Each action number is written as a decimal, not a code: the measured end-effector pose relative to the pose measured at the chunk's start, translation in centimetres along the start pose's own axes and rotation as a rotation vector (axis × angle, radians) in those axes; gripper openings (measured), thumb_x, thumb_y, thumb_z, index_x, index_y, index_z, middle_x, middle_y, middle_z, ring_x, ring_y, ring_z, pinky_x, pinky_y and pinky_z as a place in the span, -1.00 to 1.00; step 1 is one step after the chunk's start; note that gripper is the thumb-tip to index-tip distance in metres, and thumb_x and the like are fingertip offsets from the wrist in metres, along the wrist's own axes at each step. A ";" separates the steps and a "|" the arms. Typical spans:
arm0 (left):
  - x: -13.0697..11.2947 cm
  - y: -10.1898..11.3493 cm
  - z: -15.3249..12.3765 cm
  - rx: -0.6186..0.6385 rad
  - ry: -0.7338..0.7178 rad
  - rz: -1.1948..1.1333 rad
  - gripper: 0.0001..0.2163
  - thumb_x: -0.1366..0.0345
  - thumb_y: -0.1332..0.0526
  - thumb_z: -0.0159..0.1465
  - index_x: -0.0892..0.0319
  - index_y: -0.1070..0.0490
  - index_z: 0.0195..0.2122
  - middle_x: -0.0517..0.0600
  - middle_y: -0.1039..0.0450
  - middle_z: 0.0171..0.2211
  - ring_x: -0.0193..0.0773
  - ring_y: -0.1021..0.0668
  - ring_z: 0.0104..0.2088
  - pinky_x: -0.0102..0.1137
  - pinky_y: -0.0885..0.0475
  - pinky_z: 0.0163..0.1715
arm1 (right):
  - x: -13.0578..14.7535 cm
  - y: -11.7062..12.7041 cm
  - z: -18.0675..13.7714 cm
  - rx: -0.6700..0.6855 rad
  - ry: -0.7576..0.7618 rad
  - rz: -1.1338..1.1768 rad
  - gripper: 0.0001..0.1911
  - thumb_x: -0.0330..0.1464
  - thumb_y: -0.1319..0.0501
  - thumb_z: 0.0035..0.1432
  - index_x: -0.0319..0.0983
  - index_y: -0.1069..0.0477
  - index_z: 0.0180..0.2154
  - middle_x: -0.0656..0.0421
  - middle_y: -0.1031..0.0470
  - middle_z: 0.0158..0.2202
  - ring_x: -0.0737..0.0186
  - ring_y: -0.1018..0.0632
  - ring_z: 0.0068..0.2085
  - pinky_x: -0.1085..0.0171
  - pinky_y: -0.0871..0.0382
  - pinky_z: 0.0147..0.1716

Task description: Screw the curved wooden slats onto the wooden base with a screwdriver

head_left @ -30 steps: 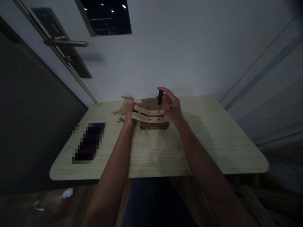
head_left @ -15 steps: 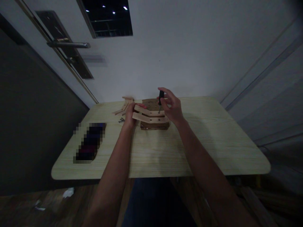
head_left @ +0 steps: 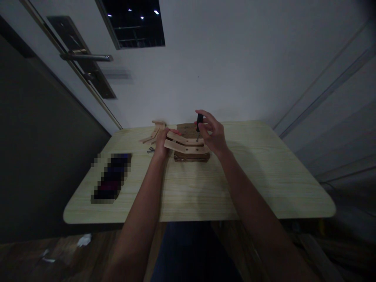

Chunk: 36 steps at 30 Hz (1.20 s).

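On the pale wooden table [head_left: 205, 188], my left hand [head_left: 161, 143] grips the left end of a curved wooden assembly [head_left: 185, 146] made of two light slats with holes. That assembly rests on a darker brown board [head_left: 190, 156]. My right hand [head_left: 213, 135] pinches the black handle of a small screwdriver [head_left: 199, 122], held upright with its tip down on the rear slat near its right end.
More loose curved wooden pieces [head_left: 154, 133] and small dark metal bits [head_left: 150, 149] lie at the back left of the table. A blurred dark flat object [head_left: 111, 178] sits at the left. A white door with a metal handle [head_left: 86, 57] stands behind.
Both hands stay on the slats and screwdriver; the fingers of my right hand have shifted slightly on the handle. The view has drifted a little.
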<state>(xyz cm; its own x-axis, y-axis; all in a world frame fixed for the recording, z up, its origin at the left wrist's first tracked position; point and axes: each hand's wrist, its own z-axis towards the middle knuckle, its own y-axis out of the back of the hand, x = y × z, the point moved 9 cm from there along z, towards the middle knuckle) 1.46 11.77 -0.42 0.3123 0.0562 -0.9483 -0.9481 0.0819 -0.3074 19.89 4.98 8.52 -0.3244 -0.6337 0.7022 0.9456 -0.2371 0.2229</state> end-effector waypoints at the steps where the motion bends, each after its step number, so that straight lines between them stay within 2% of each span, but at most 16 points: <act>1: 0.0 0.0 0.0 -0.004 -0.002 0.004 -0.66 0.01 -0.11 0.21 0.18 -0.47 -0.48 0.02 -0.56 -0.49 -0.22 -0.59 -0.44 -0.32 -0.48 -0.30 | 0.0 0.0 0.0 0.001 -0.001 -0.002 -0.55 -0.09 -0.10 0.28 -0.09 -0.33 0.14 0.15 -0.57 -0.23 0.24 -0.61 -0.31 0.21 -0.58 -0.22; 9: -0.5 -0.9 -0.7 0.080 0.016 -0.051 -0.60 0.00 0.00 0.24 0.17 -0.50 -0.41 0.03 -0.57 -0.43 -0.21 -0.57 -0.42 -0.33 -0.48 -0.35 | -0.4 0.0 0.0 -0.006 -0.009 -0.050 -0.54 -0.08 -0.08 0.29 -0.08 -0.30 0.16 0.15 -0.58 -0.21 0.25 -0.61 -0.31 0.21 -0.58 -0.22; 16: -0.2 -0.6 -0.3 0.069 0.006 -0.015 -0.68 0.00 -0.13 0.16 0.16 -0.47 -0.35 0.03 -0.58 -0.42 -0.17 -0.61 -0.36 -0.30 -0.50 -0.29 | 0.2 0.1 -0.1 -0.027 0.002 -0.027 -0.55 -0.10 -0.10 0.28 -0.11 -0.33 0.13 0.14 -0.58 -0.23 0.26 -0.61 -0.32 0.23 -0.58 -0.24; 27: -0.1 -0.3 -0.2 0.037 0.026 0.007 -0.64 -0.05 -0.13 0.17 0.16 -0.46 -0.40 0.02 -0.57 -0.46 -0.17 -0.61 -0.39 -0.30 -0.51 -0.30 | -0.4 -0.1 -0.2 -0.009 -0.037 -0.046 -0.53 -0.07 -0.08 0.28 -0.08 -0.30 0.15 0.15 -0.57 -0.22 0.25 -0.61 -0.32 0.23 -0.60 -0.29; 36: -0.1 -0.6 -0.4 0.077 0.059 0.017 -0.52 -0.19 -0.07 0.17 0.16 -0.47 -0.38 0.09 -0.59 -0.43 -0.08 -0.64 -0.28 -0.24 -0.52 -0.28 | -0.4 0.0 -0.2 0.004 -0.057 -0.028 -0.50 -0.02 -0.09 0.26 -0.07 -0.32 0.15 0.15 -0.58 -0.21 0.21 -0.62 -0.31 0.19 -0.60 -0.26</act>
<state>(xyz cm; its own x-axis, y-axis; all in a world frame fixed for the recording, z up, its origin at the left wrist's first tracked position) 1.99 11.29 -0.22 0.2900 -0.0007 -0.9570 -0.9450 0.1578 -0.2864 20.03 5.10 8.11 -0.3489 -0.5838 0.7331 0.9363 -0.2510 0.2457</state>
